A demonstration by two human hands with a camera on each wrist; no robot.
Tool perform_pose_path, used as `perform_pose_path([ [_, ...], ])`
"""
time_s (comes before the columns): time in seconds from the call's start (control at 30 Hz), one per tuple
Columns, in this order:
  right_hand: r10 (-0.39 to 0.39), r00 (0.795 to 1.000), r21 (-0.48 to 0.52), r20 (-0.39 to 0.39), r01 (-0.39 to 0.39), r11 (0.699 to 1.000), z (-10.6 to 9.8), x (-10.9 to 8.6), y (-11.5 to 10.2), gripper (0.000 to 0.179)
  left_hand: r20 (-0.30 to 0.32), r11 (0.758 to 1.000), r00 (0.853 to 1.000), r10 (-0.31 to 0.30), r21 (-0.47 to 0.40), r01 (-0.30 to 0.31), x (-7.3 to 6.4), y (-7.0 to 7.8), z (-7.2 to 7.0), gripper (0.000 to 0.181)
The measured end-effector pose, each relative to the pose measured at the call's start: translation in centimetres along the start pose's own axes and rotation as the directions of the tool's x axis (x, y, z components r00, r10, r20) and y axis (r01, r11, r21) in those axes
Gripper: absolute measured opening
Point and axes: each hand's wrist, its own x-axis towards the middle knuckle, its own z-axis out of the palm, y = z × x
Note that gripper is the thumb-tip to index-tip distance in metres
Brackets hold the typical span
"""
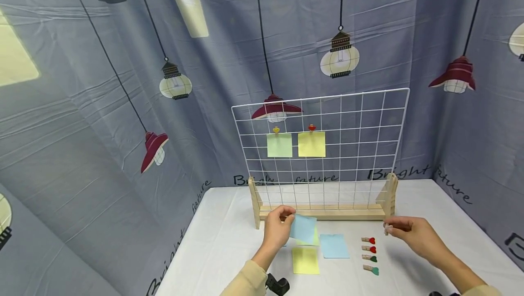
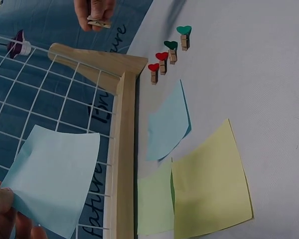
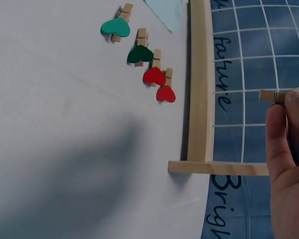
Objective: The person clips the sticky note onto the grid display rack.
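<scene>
My left hand [image 1: 278,228] pinches a blue sticky note [image 1: 303,228] by its edge, held up in front of the base of the white wire grid [image 1: 352,143]. In the left wrist view the thumb presses on the corner of this note [image 2: 57,174]. My right hand [image 1: 417,237] pinches a small wooden clothespin [image 3: 269,95] between thumb and fingertips, to the right of the grid's wooden foot. On the grid hang a green note [image 1: 279,145] under a yellow-topped clip and a yellow note [image 1: 312,144] under a red heart clip.
On the white table lie a yellow note [image 1: 305,261], a blue note [image 1: 335,246] and a partly covered green note [image 2: 155,204]. Several heart clothespins, red [image 1: 369,249], dark green [image 1: 370,258] and teal [image 1: 371,269], form a column. The grid's wooden stand [image 1: 323,214] crosses the table's back.
</scene>
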Motion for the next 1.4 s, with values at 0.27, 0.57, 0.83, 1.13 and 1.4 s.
perform_pose_path([
  [0.27, 0.01, 1.0, 0.007, 0.002, -0.01, 1.0, -0.1, 0.2, -0.4, 0.036, -0.014, 1.0, 1.0, 0.024, -0.016, -0.024, 0.1, 0.1, 0.2, 0.015],
  [0.57, 0.016, 1.0, -0.006, 0.004, -0.016, 1.0, -0.4, 0.5, -1.2, 0.049, -0.021, 0.999, 0.999, 0.027, -0.02, -0.028, 0.2, 0.3, 0.5, 0.014],
  [0.83, 0.018, 1.0, -0.03, -0.014, -0.018, 0.999, -0.7, 0.8, -2.3, 0.053, 0.003, 0.999, 1.0, 0.017, -0.027, -0.017, 0.4, 1.0, 0.8, 0.013],
  [1.13, -0.051, 0.998, -0.042, -0.04, 0.049, 0.998, -1.2, 0.9, -2.9, 0.045, 0.021, 1.0, 1.0, 0.022, -0.019, -0.022, 0.9, 2.2, 1.4, 0.013],
  [1.4, -0.083, 0.994, -0.057, -0.072, 0.079, 0.995, -1.5, 1.4, -3.7, 0.04, 0.018, 0.999, 0.999, 0.042, -0.023, -0.042, 1.2, 3.6, 2.2, 0.014],
])
